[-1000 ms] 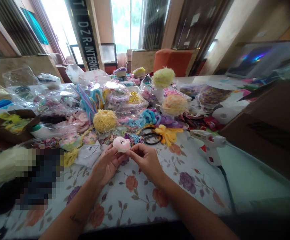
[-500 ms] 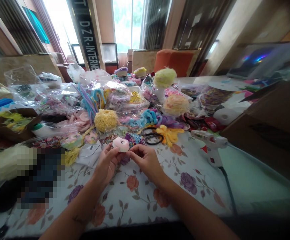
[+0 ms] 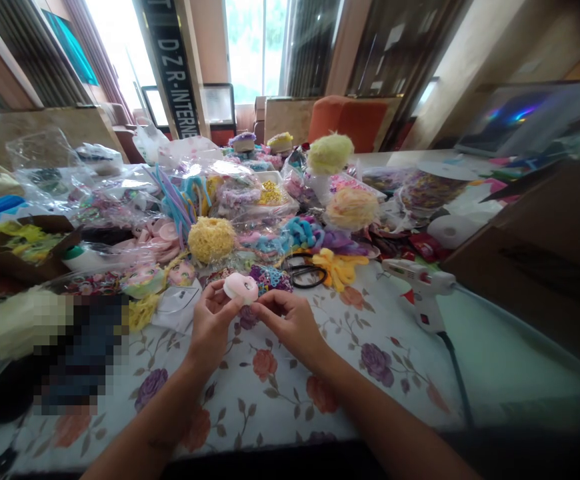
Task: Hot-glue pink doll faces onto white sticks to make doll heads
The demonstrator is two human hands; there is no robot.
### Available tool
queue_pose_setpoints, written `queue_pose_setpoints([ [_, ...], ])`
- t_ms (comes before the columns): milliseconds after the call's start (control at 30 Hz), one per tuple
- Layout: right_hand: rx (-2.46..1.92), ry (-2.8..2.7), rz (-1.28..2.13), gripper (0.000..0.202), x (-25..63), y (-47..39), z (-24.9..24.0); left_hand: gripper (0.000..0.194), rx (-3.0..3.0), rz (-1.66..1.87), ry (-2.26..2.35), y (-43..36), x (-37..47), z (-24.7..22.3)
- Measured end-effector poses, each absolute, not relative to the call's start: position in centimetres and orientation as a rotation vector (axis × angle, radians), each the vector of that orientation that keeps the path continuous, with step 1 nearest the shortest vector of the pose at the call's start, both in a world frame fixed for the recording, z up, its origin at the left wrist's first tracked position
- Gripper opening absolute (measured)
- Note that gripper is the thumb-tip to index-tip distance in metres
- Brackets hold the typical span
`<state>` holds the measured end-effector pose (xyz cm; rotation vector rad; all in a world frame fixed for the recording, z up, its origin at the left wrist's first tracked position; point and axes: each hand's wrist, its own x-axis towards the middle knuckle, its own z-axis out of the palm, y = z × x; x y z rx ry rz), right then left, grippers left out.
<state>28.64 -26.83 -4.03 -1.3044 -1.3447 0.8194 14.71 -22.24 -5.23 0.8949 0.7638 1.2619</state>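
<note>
A small pale pink doll face (image 3: 243, 287) with a painted eye is held up above the flowered tablecloth, tilted sideways. My left hand (image 3: 216, 317) grips it from the left, thumb below and fingers behind. At its lower right edge, the thumb and forefinger of my right hand (image 3: 286, 319) are pinched together against it. Just behind the hands lie bags of small coloured beads or rings (image 3: 271, 278). Left of them, more painted doll faces (image 3: 143, 277) sit under clear plastic, beside a white packet (image 3: 176, 308).
A white glue gun (image 3: 423, 293) with its cord lies to the right, near a large cardboard box (image 3: 545, 267). Fluffy yarn balls (image 3: 211, 240), yellow fuzzy strips (image 3: 337, 269), a black cable loop (image 3: 309, 272) and plastic bags crowd the table's far half.
The doll face has tipped and turned slightly in my left hand, moving a little up. My right hand stays close to its edge, almost in place.
</note>
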Motion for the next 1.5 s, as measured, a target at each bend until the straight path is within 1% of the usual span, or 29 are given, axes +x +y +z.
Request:
queue_pose_setpoints([
  [367, -1.302, -1.280, 0.865, 0.029, 28.5, -26.8, -4.1, 0.045, 1.017, 1.318, 0.861, -22.7, 14.8, -5.7],
  [600, -1.287, -1.210, 0.919, 0.029, 28.6, -26.6, -4.2, 0.048, 1.109, 1.468, 0.984, -23.2, 15.4, -5.3],
  [767, -1.283, -1.243, 0.913, 0.030, 28.6, -26.6, -4.2, 0.049, 1.071, 1.484, 0.949, -22.9, 15.6, -5.6],
  [833, -1.307, -1.304, 0.837, 0.031, 29.4, -26.4, -3.9, 0.046, 0.984, 1.478, 0.887, -22.3, 15.3, -5.7],
  [867, -1.359, -1.340, 0.747, 0.032, 30.2, -26.2, -3.8, 0.043, 0.929, 1.467, 0.841, -21.9, 15.1, -5.8],
  [933, -1.575, -1.453, 0.446, 0.033, 32.3, -25.4, -3.7, 0.035, 0.811, 1.426, 0.740, -21.1, 14.5, -5.8],
  [1000, -1.865, -1.658, 0.069, 0.029, 35.0, -24.5, -3.7, 0.026, 0.693, 1.378, 0.663, -20.3, 13.8, -5.8],
  [1033, -1.912, -1.732, 0.009, 0.027, 36.2, -23.9, -3.7, 0.022, 0.637, 1.360, 0.636, -20.1, 13.6, -5.8],
  [1100, -1.920, -1.914, -0.019, 0.028, 38.1, -22.9, -3.7, 0.016, 0.533, 1.334, 0.600, -19.7, 13.3, -5.5],
  [1200, -1.871, -2.193, 0.004, 0.031, 39.1, -21.7, -3.4, 0.018, 0.415, 1.294, 0.556, -19.6, 13.1, -4.9],
  [1367, -1.892, -2.488, -0.052, 0.018, 38.3, -20.3, -2.1, 0.019, 0.392, 1.058, 0.466, -20.7, 13.4, -4.4],
  [1500, -1.915, -2.603, -0.137, 0.017, 38.0, -19.7, -1.4, 0.015, 0.437, 0.946, 0.443, -21.2, 14.3, -5.4],
])
